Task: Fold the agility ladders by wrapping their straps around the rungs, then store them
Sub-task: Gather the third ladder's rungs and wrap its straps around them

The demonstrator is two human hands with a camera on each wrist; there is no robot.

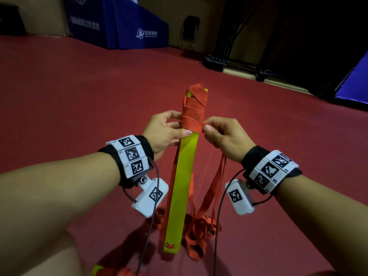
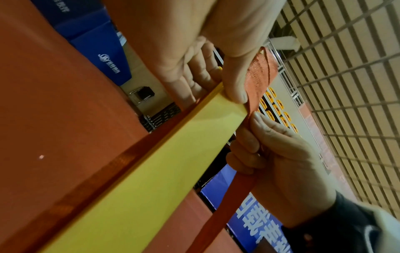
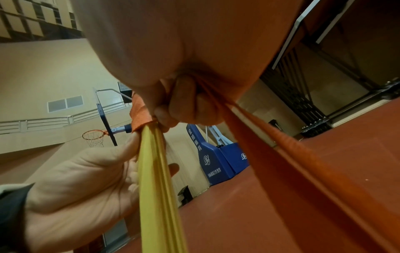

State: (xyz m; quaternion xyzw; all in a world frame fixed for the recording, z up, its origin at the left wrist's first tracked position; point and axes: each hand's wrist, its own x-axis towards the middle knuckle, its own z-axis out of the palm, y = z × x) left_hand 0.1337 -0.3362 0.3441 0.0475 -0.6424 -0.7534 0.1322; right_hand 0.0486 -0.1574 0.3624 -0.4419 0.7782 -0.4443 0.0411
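Note:
A stack of yellow-green ladder rungs (image 1: 182, 184) stands lengthwise in front of me, its far end bound with turns of red strap (image 1: 194, 112). My left hand (image 1: 169, 129) grips the stack just below the wrapping, thumb on the top face. My right hand (image 1: 216, 132) pinches the red strap at the stack's right edge. Loose strap (image 1: 215, 188) hangs from that hand to a heap (image 1: 196, 234) on the floor. The left wrist view shows the rungs (image 2: 151, 171) and the wrapped strap (image 2: 259, 75); the right wrist view shows the rungs (image 3: 158, 179) edge-on and the strap (image 3: 303, 162).
The floor (image 1: 79, 92) is dark red. A blue padded base (image 1: 119, 22) stands at the back left, a folded chair (image 1: 189, 32) by the wall, and a black wheeled frame (image 1: 239, 64) at the back right. Another yellow rung end (image 1: 97, 270) lies near my legs.

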